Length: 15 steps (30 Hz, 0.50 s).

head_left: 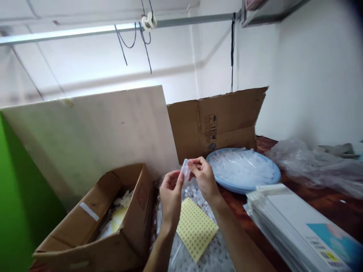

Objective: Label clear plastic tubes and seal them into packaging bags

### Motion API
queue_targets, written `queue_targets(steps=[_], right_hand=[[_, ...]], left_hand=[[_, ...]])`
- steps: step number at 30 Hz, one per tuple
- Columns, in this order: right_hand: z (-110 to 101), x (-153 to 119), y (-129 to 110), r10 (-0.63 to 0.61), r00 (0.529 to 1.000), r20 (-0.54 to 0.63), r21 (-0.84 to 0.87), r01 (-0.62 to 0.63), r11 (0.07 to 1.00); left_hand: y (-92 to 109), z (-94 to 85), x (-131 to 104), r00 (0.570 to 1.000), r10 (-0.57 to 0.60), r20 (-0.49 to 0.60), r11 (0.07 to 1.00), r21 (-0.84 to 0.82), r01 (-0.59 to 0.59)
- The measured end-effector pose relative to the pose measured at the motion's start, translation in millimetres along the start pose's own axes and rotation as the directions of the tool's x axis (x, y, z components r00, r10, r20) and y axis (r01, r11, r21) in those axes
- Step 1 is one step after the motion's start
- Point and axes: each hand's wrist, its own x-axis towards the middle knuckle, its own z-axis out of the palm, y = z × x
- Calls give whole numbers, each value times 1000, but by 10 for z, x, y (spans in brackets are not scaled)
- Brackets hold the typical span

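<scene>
Left hand [171, 193], right hand [204, 177] — 1 translucent piece [185, 168] (tilted) between.

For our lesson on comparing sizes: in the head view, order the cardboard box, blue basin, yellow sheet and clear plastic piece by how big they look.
1. Cardboard box
2. Blue basin
3. Yellow sheet
4. Clear plastic piece between the fingers

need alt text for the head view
A left hand and right hand hold a small translucent plastic piece, with a yellow dotted sheet nearer the viewer. An open cardboard box stands at left; a blue basin of pale pieces sits at right.
</scene>
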Motion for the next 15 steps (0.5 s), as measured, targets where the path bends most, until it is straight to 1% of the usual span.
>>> queue_targets(steps=[2,3,6,7,9,11,12,15], right_hand=[[-18,-2,-74,-60,997,49,-39,62,997],[-40,3,-113,-75,993,91,-65,81,995],[-169,42,-231,-90,976,198,-167,124,978],[-236,61,-269,-96,974,206,-199,138,970],[-399,101,-341,-123,976,182,-252,167,953],[-579,139,-406,-155,978,137,-292,189,938],[-664,156,-433,-166,979,121,-311,196,930],[-846,193,-497,-203,977,70,-351,215,911]], left_hand=[[50,43,-37,999,17,28,998,66,-18],[74,63,-45,999,27,34,995,99,-30],[101,150,-59,993,105,57,973,199,-114],[92,195,-70,988,129,88,966,215,-145],[49,308,-110,974,141,177,964,199,-176],[-18,443,-166,965,103,240,980,139,-139],[-59,515,-194,966,74,248,989,107,-103],[-212,747,-260,974,-39,223,999,-7,42]])
